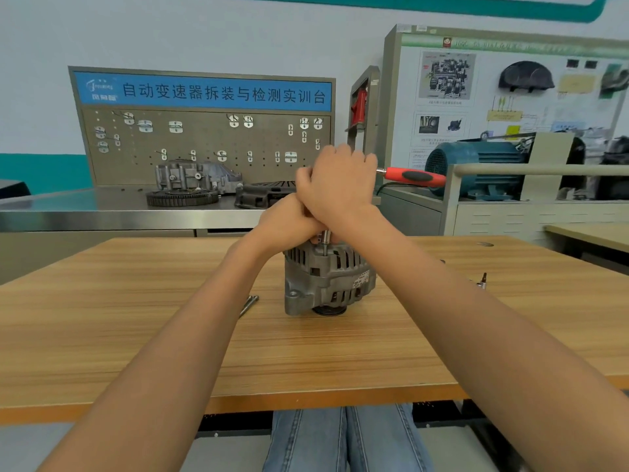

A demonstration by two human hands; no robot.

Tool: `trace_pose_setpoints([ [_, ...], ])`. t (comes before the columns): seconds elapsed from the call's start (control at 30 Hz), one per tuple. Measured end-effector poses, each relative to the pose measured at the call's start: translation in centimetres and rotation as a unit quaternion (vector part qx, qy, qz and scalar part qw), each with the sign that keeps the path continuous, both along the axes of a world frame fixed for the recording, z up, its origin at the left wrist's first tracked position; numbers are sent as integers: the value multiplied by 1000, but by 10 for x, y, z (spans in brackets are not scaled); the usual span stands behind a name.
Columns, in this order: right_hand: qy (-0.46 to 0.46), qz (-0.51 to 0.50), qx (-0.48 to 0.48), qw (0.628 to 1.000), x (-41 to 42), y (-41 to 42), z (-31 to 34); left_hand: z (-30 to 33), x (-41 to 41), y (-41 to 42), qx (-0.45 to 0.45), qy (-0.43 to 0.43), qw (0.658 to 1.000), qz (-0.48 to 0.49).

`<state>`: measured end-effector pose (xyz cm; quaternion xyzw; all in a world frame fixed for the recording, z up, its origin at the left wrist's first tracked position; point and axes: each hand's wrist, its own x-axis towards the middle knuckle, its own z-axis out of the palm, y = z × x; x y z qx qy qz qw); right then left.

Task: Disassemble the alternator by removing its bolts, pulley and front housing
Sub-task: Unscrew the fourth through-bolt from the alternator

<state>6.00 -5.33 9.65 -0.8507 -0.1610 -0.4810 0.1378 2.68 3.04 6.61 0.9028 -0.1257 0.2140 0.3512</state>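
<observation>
While both hands work a ratchet (413, 175) on top, the alternator (328, 279) stands pulley-down mid-table (170, 335).
Right hand (340, 185) curls around the ratchet's head end, its red handle jutting right; left hand (289, 223) wraps the extension (325, 240) just above the housing. The alternator looks heavy, rigid cast metal, with slotted vents and lugs; judging by its narrow footing, it would be best braced around the body. Two long bolts (248, 304) lie beside it, left. Hidden: the socket tip, the bolt head, and most fingers under the stacked hands.
</observation>
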Motion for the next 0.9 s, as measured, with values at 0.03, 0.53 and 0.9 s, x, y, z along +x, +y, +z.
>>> trace_pose_setpoints([
  [0.03, -11, 58, 35, 998, -1, -2, -2, 0, -1, 0, -3, 5, 1000, -6],
  [0.53, 262, 558, 498, 609, -1, -3, 8, -1, -2, 4, -17, 35, 998, -50],
  [0.9, -50, 97, 146, 983, -3, 4, -15, 0, 0, 0, 13, -27, 999, -22],
])
